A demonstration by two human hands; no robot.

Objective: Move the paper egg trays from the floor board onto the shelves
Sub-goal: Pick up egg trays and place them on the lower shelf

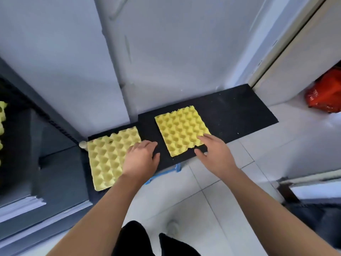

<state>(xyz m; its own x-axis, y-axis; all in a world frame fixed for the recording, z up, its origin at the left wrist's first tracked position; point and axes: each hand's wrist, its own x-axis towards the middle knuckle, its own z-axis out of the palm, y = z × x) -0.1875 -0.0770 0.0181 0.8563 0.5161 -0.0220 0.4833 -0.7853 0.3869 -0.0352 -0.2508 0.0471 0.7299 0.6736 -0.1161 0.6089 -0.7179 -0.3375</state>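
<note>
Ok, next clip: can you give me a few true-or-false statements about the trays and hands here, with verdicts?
1. Two yellow egg trays, the left tray and the right tray, lie on the black board. True.
2. The trays are stacked. False: they lie side by side with a gap of board between them.
3. The right hand touches the right tray's near corner. True.
4. The red bag lies left of the board. False: it lies past the board's right end.
5. The trays hold eggs. False: their cups are empty.

Far-left egg tray (2,115) — edge-cropped
</note>
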